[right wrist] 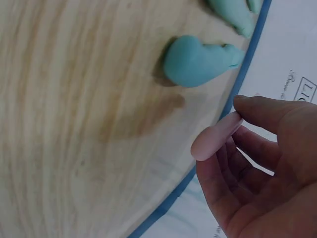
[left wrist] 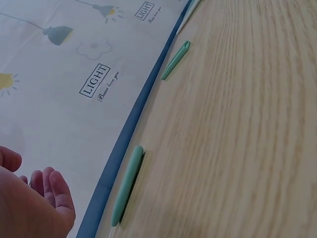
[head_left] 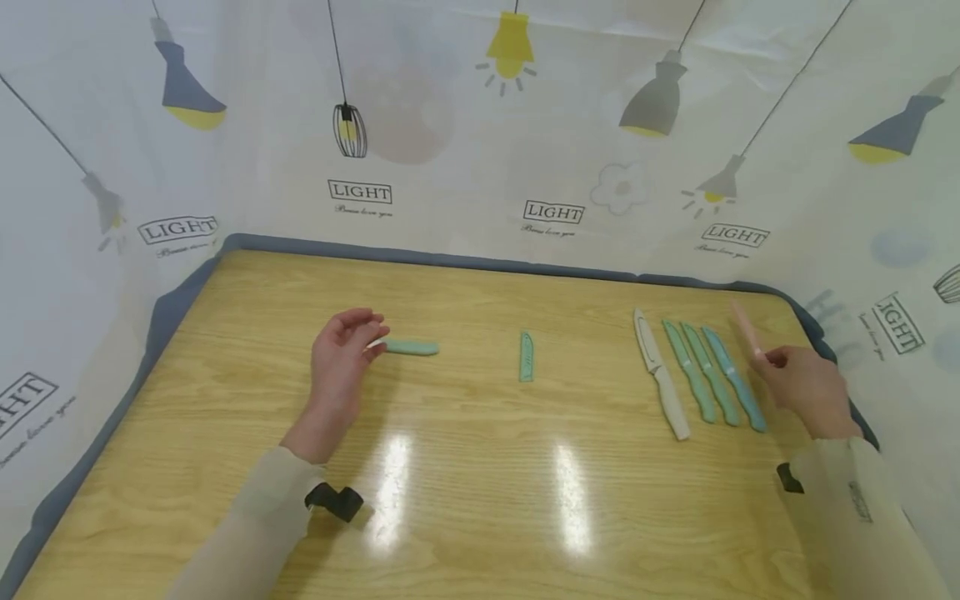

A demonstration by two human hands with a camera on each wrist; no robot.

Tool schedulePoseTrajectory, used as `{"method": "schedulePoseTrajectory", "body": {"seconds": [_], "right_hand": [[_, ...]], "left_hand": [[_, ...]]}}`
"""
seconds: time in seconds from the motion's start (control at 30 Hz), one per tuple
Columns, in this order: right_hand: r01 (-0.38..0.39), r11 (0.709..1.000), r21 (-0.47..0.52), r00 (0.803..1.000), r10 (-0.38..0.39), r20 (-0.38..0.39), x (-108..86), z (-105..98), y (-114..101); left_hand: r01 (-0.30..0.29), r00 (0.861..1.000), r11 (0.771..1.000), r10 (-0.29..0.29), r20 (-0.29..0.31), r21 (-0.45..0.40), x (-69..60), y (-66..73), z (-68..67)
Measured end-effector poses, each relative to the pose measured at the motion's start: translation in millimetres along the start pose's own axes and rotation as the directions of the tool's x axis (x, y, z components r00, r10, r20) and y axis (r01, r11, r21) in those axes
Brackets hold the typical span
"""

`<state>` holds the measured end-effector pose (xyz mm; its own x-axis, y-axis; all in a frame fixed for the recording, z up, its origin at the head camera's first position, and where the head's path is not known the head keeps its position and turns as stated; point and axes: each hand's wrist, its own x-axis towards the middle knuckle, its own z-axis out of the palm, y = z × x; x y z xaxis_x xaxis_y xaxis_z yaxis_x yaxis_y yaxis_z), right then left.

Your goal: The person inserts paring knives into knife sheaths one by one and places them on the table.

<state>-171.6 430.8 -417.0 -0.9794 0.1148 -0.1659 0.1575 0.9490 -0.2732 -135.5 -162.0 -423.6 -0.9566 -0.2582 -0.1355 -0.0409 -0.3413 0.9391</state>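
Observation:
My right hand (head_left: 806,387) pinches a pink knife (head_left: 744,329) by its handle (right wrist: 213,141), raised over the table's right side with its blade end pointing away. Beside it lie a blue-handled knife (head_left: 738,383), two green knives (head_left: 690,371) (head_left: 712,375) and a larger white knife (head_left: 660,375), all with blade ends toward the back. On the left, my left hand (head_left: 341,354) hovers with loosely bent fingers and nothing in its grasp. A green-handled knife (head_left: 412,347) lies just past it; the hand hides its blade in the head view.
A separate green blade sheath (head_left: 527,357) lies mid-table. The wooden table (head_left: 465,500) is bordered at the back and sides by a white printed curtain (head_left: 450,150) with a dark blue lower edge.

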Motion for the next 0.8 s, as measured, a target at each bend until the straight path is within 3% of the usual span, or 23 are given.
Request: {"method": "schedulePoseTrajectory", "body": {"seconds": [0.23,0.5,0.8], "right_hand": [[0.005,1.0,-0.009,1.0,-0.005,0.021,5.5,8.8,8.2],[0.015,0.999,-0.035,1.0,-0.015,-0.009,3.5,15.6,13.5],[-0.024,1.0,-0.02,0.999,0.025,0.027,-0.5,13.9,9.3]], "left_hand": [[-0.004,1.0,1.0,0.004,-0.007,0.013,-1.6,0.2,-0.4],[0.002,1.0,1.0,-0.002,-0.001,0.014,-0.5,0.5,-0.6],[0.035,0.999,0.998,-0.036,0.017,0.048,2.7,2.0,-0.6]]}}
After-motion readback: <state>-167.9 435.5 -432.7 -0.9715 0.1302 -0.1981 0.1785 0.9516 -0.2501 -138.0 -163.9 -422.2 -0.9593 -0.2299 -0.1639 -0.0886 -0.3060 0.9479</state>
